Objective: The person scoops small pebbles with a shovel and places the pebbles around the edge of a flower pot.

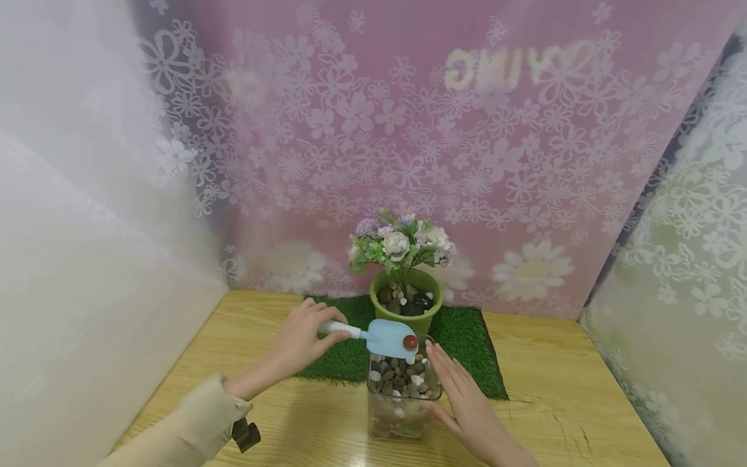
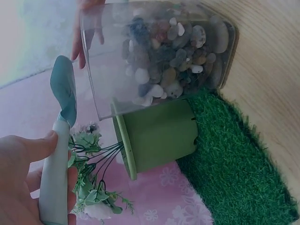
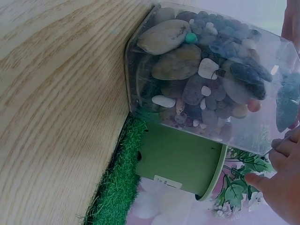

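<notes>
My left hand [image 1: 300,337] grips the white handle of a small toy shovel [image 1: 386,337] with a light blue blade. A round dark red stone [image 1: 410,342] lies near the blade's tip, and a white pebble shows at its edge. Below the blade stands a clear plastic container [image 1: 403,425] of mixed pebbles [image 2: 159,61]. My right hand [image 1: 467,402] has its fingers extended along the container's right rim, thumb apart. Behind the container is a green flowerpot [image 1: 433,310] with stones around the stems of white and purple flowers [image 1: 398,245].
The pot stands on a green artificial grass mat [image 1: 475,344] on a wood-grain table [image 1: 560,389]. A pink flower-patterned curtain [image 1: 350,162] hangs at the back, with pale sheets at both sides. A black strap [image 1: 245,434] sits by my left sleeve.
</notes>
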Demonstrator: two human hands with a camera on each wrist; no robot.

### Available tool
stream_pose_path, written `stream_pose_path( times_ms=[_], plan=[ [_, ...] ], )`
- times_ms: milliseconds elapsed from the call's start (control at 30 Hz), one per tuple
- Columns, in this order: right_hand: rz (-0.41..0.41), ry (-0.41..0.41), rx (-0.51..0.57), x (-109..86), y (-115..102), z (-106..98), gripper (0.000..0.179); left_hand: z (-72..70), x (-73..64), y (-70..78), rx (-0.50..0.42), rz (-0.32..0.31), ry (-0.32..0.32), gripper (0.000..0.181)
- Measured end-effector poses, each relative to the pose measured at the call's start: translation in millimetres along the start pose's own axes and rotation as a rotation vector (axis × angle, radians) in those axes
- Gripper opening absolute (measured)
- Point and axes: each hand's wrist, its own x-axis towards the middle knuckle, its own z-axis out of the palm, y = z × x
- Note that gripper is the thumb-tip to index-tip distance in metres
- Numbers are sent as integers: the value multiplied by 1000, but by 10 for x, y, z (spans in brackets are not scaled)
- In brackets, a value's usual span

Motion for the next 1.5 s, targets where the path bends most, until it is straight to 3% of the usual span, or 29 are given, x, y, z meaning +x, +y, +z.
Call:
stream_pose_path(
  times_ms=[300, 567, 700, 967, 1233, 1400, 1500],
  plan=[
    [-4, 8, -8, -2, 8, -3, 84, 128, 263, 6, 24, -132, 0, 24],
    [26, -25, 19, -2, 16, 8, 86, 367, 537, -48, 101, -154, 66, 27],
    [7, -17, 12, 9, 4, 2, 84, 468, 668, -73, 148, -146, 64, 27],
    [-7, 2, 3, 11, -12, -9, 83, 678, 884, -101, 214, -166, 17, 29],
    [-1, -6, -7, 2, 9, 5, 83, 747, 1050, -50, 300, -184, -38, 34],
    [-6, 9, -6, 3, -3, -15, 82, 719, 1209, 99, 371, -195, -91, 26],
    [-3, 14, -2, 1, -6, -22, 83, 687, 1349, 249, 441, -212, -152, 34]
  ],
)
